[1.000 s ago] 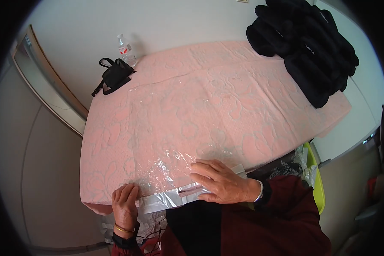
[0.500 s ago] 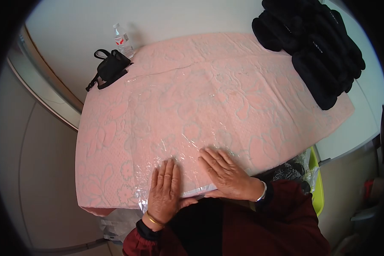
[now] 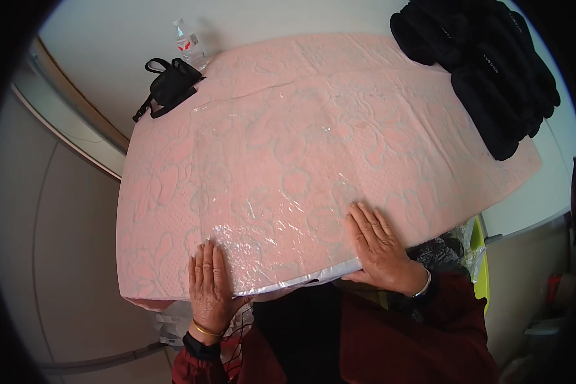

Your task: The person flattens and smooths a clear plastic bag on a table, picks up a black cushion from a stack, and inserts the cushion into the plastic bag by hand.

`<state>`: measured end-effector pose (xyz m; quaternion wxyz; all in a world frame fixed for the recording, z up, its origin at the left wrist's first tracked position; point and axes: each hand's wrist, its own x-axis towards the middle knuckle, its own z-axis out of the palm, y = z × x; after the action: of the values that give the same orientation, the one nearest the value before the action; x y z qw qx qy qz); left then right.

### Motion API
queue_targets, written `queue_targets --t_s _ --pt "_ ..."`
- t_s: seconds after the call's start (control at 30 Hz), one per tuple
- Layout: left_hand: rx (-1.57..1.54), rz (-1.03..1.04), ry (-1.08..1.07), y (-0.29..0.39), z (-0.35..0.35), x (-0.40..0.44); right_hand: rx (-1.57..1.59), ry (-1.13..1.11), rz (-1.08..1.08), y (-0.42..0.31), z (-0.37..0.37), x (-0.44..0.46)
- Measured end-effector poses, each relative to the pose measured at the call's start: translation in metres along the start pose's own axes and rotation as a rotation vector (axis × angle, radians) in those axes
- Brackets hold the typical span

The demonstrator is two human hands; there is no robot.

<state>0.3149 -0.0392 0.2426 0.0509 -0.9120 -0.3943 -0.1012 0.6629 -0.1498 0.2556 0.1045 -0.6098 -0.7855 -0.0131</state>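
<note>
A clear plastic sheet or bag, shiny and slightly wrinkled, lies flat over the pink flower-patterned cloth. Its near edge has a whitish strip along the table's front. My left hand rests palm down at the plastic's near left corner, its fingers stretched forward and its thumb by the strip. On the other side, my right hand presses flat near the right end of the strip, fingers extended and thumb toward the front edge. Neither hand grips anything that I can see; what lies under the palms is hidden.
A black pouch with straps and a clear water bottle stand at the back left. A bulky black padded item occupies the back right corner. Below the right edge, a yellow-green bin holds dark patterned material and plastic.
My hands have moved apart along the near edge, left hand leftward and right hand rightward. More of the plastic and its whitish strip shows between them. The view has shifted slightly.
</note>
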Motion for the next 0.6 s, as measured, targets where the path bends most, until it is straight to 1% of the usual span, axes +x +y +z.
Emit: queue_targets --t_s 0.13,0.23,0.4,0.5,0.53,0.6 --pt "0.029 -0.034 0.031 0.007 0.004 -0.024 -0.072 -0.039 -0.012 -0.011 -0.007 -0.02" --pt "-0.064 -0.002 0.006 0.005 -0.008 -0.032 0.094 -0.047 0.0 -0.015 -0.015 -0.024" --pt "-0.132 0.043 -0.008 -0.001 -0.014 -0.035 0.083 -0.093 0.023 -0.018 -0.027 -0.011" --pt "-0.14 -0.002 0.018 0.001 -0.007 -0.047 0.143 0.058 -0.131 -0.028 -0.011 0.004" --pt "-0.134 0.0 0.02 0.001 -0.003 -0.052 0.144 0.064 -0.131 -0.027 -0.006 0.004" --pt "-0.105 -0.025 0.024 0.0 0.0 -0.06 0.043 0.039 -0.179 -0.028 0.004 0.006"
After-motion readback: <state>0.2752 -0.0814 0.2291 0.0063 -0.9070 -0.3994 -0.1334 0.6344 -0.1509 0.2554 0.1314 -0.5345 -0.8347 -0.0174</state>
